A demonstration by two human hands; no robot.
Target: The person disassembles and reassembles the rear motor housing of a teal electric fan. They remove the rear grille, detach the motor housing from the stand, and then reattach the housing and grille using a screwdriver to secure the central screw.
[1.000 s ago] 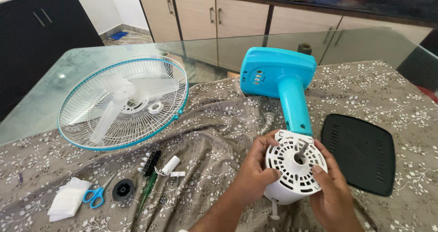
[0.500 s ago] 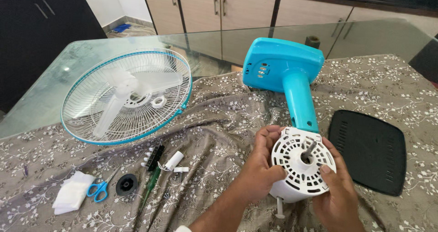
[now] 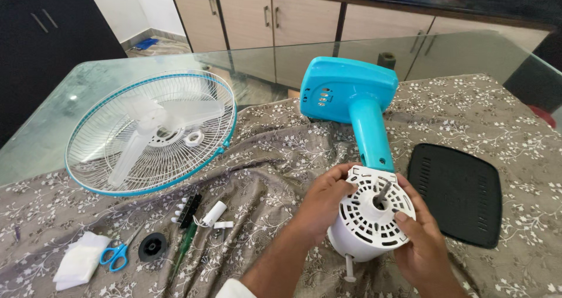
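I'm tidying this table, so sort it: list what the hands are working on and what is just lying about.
In hand:
- motor housing, gripped by left hand and right hand
- shaft
- blue stand, joined to the housing

Lying about:
- fan guard with the blades
- black cover
- scissors
- screwdriver
- black cap
- white cloth

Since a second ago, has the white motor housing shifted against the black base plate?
Cannot tell. The motor housing sits left of the black base plate as before, between both hands; the small change in framing could be head camera motion.
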